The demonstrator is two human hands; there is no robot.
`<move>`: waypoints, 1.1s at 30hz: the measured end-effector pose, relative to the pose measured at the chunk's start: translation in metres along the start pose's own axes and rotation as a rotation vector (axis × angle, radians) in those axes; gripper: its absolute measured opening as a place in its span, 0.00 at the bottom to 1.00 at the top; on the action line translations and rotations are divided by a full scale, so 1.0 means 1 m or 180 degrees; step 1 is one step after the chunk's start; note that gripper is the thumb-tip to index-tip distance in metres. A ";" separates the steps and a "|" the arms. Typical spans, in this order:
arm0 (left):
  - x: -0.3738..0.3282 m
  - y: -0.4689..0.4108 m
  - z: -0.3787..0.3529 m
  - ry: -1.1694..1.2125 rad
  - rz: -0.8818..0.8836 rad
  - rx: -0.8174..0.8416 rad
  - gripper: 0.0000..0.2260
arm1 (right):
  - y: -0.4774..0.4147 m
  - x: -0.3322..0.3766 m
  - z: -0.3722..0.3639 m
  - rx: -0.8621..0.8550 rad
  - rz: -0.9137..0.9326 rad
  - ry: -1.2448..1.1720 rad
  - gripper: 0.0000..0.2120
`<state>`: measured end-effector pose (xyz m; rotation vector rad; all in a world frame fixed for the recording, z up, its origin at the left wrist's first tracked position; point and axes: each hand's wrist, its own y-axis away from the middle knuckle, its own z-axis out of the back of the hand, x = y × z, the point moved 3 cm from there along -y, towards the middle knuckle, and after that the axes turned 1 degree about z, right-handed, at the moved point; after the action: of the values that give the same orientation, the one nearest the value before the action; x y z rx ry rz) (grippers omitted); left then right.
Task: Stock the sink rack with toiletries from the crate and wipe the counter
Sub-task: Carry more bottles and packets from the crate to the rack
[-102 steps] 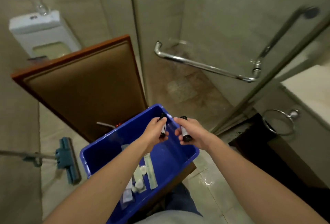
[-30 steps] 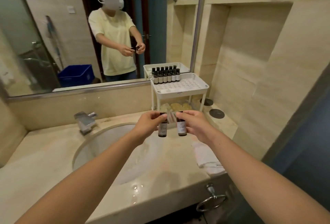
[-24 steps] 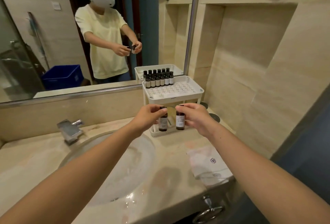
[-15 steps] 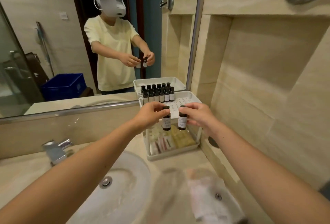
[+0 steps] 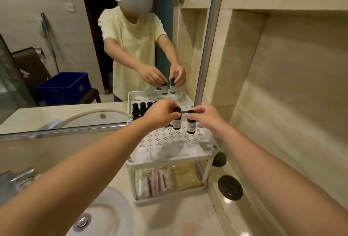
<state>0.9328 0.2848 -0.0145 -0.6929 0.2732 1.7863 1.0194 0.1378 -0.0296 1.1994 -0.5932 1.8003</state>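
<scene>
So, both hands are pinched shut on the caps. The left hand (image 5: 162,114) holds one small dark bottle (image 5: 177,122) and the right hand (image 5: 207,117) holds a second bottle (image 5: 191,127). Both hang upright, side by side but apart, low over the top shelf (image 5: 169,141) of the white rack. I can't tell whether the bottoms are touching it yet.

What I'd worry about:

- A fingertip grip on a cap alone is pretty thin. If a cap is slick or loose, I'd guess the bottle could drop and bounce on that perforated plastic.
- These bottles are tall and narrow. Let one go a bit tilted and it probably tips.
- The left knuckles sit right beside the row of bottles (image 5: 142,106) already lined up at the mirror end. A nudge there could knock them down like dominoes.
- The shelf rim looks low. A rolling bottle could go over onto the counter (image 5: 178,220) or into the sink basin (image 5: 105,215).
- The rack's legs look skinny, so pressing down hard might shift the whole thing.
</scene>
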 end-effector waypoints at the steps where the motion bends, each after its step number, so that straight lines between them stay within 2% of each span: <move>1: 0.000 -0.010 -0.003 -0.0116 -0.0012 0.0016 0.11 | -0.010 -0.001 0.001 -0.0004 0.0020 0.0055 0.10; 7: 0.003 -0.052 -0.021 -0.0773 -0.0181 0.0009 0.10 | -0.055 -0.009 0.002 0.0015 0.0202 0.0507 0.07; 12: 0.011 -0.071 -0.031 -0.1310 -0.0340 -0.0049 0.10 | -0.077 -0.016 -0.005 -0.0028 0.0234 0.1009 0.09; 20: 0.024 -0.086 -0.046 -0.1652 -0.0206 -0.0116 0.14 | -0.095 -0.022 -0.019 -0.0197 0.0360 0.1461 0.04; 28: 0.022 -0.088 -0.054 -0.2108 -0.0272 -0.0313 0.14 | -0.107 -0.027 -0.022 -0.0271 0.0397 0.1483 0.10; 33: 0.022 -0.085 -0.055 -0.2077 -0.0333 -0.0357 0.16 | -0.106 -0.028 -0.022 -0.0290 0.0418 0.1454 0.15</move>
<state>1.0256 0.3017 -0.0577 -0.1679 -0.2992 1.8338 1.1041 0.1972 -0.0724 0.6649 -0.4869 2.0477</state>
